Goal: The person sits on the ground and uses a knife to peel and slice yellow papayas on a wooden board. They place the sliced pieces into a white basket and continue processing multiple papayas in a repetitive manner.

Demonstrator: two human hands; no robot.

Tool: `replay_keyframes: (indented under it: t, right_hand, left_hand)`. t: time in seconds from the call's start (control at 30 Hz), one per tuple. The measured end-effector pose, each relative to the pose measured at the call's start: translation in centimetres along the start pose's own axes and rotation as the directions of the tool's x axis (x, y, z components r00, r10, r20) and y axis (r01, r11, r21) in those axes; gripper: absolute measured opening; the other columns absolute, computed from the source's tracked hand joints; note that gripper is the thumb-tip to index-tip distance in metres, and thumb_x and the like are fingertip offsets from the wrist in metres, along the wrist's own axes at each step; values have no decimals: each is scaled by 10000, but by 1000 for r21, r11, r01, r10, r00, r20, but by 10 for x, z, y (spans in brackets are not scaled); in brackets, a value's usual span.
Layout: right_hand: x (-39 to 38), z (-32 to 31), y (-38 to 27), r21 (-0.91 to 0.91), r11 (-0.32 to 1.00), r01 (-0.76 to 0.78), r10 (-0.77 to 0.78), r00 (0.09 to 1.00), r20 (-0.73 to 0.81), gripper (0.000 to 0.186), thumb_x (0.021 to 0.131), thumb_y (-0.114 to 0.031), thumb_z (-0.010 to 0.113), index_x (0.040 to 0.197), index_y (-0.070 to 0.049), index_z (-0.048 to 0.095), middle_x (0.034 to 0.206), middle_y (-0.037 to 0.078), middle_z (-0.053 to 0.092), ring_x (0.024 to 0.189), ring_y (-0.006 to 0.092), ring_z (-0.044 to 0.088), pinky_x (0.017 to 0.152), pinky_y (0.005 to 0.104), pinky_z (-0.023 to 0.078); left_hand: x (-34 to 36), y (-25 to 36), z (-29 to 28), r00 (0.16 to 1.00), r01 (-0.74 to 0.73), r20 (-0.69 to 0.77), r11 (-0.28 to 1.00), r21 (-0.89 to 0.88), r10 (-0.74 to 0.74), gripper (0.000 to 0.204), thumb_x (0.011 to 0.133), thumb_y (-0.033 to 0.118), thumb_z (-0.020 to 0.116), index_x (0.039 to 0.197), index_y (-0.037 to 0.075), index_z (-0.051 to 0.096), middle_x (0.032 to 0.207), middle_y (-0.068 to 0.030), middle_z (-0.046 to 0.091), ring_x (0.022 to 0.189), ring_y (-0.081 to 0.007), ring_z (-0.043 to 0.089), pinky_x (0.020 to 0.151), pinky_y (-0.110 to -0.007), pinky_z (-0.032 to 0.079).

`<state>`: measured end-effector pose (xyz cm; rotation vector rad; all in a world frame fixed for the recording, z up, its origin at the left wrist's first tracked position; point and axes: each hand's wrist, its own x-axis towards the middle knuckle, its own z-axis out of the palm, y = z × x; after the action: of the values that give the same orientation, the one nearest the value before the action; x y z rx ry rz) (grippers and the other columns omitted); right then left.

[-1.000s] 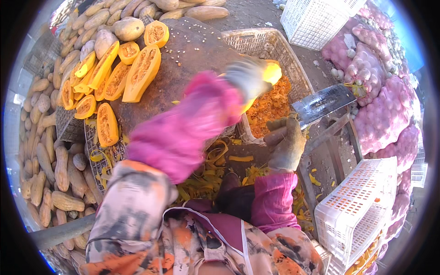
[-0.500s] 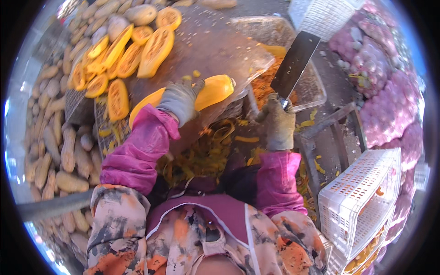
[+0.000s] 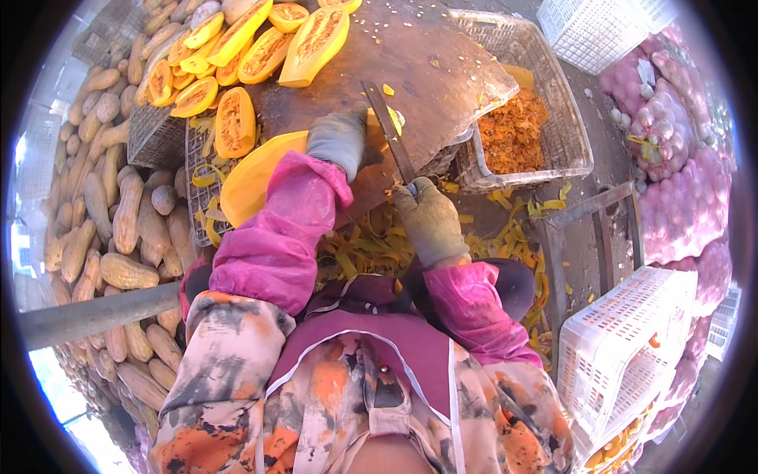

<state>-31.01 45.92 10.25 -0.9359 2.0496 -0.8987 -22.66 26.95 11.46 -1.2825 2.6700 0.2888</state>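
A long peeled yellow squash (image 3: 251,175) lies at the near edge of a brown board (image 3: 379,55). My left hand (image 3: 338,141), in a grey glove, grips it from above; its fingers are blurred. In a dirty glove, my right hand (image 3: 430,220) is closed round the handle of a cleaver (image 3: 388,130). The blade shows nearly edge-on, upright at the squash's right end, close to my left fingers. How deep it sits cannot be seen. Small yellow bits lie just beyond the blade. Halved squashes (image 3: 316,46) with seedy orange middles are piled at the board's far left.
Unpeeled tan squashes (image 3: 126,213) heap up on the left, crossed by a metal bar (image 3: 99,314). A crate (image 3: 580,134) of orange pulp stands right of the board. Peelings (image 3: 367,241) litter the ground. White crates (image 3: 588,347) and pink net sacks (image 3: 683,209) stand on the right.
The cleaver has come down and left from its raised place at the right to the squash's right end. My left hand stays on the squash. The view has shifted slightly.
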Motion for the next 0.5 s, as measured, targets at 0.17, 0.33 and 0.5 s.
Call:
replay_keyframes:
  t: [0.17,0.33,0.5]
  right_hand:
    - [8,-7,-7,11,1000,-23,23,999,31,410,980,-424,597,1121,-41,638,970,247,710,974,461,665,845,524,512]
    - [13,-20,-15,-95,993,-76,86,990,109,414,982,-412,600,1159,-39,641,986,247,708,979,457,666,847,514,512]
    - [38,-38,-19,26,993,-119,110,971,212,423,1002,-401,567,1185,-25,631,1009,250,700,957,425,680,836,480,516]
  left_hand:
    - [2,-1,-7,1000,-1,-8,1000,-10,1,718,712,443,869,1245,90,543,1144,-164,716,1083,-346,685,904,-448,546]
    - [5,0,-5,999,28,35,999,28,-29,705,705,423,866,1247,93,558,1114,-178,717,1053,-359,689,894,-451,550]
    - [12,-4,-4,998,39,50,999,-32,-37,685,670,363,885,1224,88,589,1091,-204,713,1024,-391,683,895,-469,542]
